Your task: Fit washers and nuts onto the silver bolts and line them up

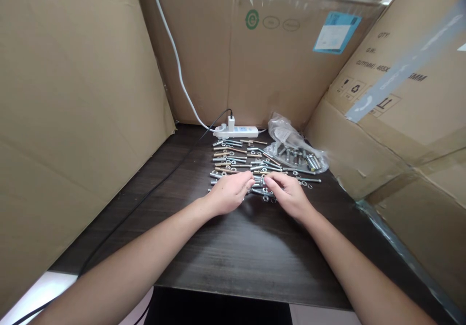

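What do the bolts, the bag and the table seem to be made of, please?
Bolts: metal, perhaps plated; some shine silvery, others look brassy.
Bag: thin, clear plastic, judging by its see-through, crinkled film.
Table: dark, slightly glossy wood or wood-look laminate; streaky grain fits either.

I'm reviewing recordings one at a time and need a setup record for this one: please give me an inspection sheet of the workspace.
Surface: dark wood-grain table.
Work things: silver and brass-coloured bolts, nuts and washers, in rough rows.
Clutter: clear plastic bag with more metal pieces, right of the rows; white power strip behind them.
Hands: left hand and right hand at the rows' near end; what the fingers grip is too small to tell.
Cables: white cable to the strip; black cable from a white plug across the table's left side.
Surroundings: cardboard left, right and behind.
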Demonstrator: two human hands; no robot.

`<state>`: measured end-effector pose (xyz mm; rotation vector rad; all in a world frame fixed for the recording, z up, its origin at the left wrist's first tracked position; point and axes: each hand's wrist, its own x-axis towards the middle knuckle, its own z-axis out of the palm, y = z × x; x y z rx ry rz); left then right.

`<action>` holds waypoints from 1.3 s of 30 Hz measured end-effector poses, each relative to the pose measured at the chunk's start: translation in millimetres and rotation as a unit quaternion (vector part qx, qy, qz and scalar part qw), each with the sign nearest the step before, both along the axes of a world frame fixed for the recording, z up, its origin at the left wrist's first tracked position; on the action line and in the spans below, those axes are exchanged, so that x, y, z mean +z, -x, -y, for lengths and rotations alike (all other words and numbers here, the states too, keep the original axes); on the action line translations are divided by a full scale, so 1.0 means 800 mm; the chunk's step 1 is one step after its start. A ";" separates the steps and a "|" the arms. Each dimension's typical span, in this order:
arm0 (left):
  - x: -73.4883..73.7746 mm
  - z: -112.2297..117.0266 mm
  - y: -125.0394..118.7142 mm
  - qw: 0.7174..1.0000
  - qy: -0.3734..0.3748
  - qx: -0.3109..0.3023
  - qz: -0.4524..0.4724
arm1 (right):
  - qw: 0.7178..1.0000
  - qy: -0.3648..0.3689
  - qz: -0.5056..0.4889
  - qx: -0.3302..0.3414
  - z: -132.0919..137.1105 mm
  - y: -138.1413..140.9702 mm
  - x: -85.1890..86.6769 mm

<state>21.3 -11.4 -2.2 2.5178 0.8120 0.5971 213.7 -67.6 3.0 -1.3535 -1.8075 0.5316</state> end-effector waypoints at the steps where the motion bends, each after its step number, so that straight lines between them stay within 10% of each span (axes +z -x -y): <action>1: 0.000 0.000 0.000 1.000 0.000 0.000 -0.001 | 1.000 0.001 0.001 -0.002 0.000 0.000 0.000; 39: 0.002 -0.001 0.001 1.000 0.020 0.005 -0.009 | 0.999 0.040 -0.018 0.019 0.001 -0.001 -0.001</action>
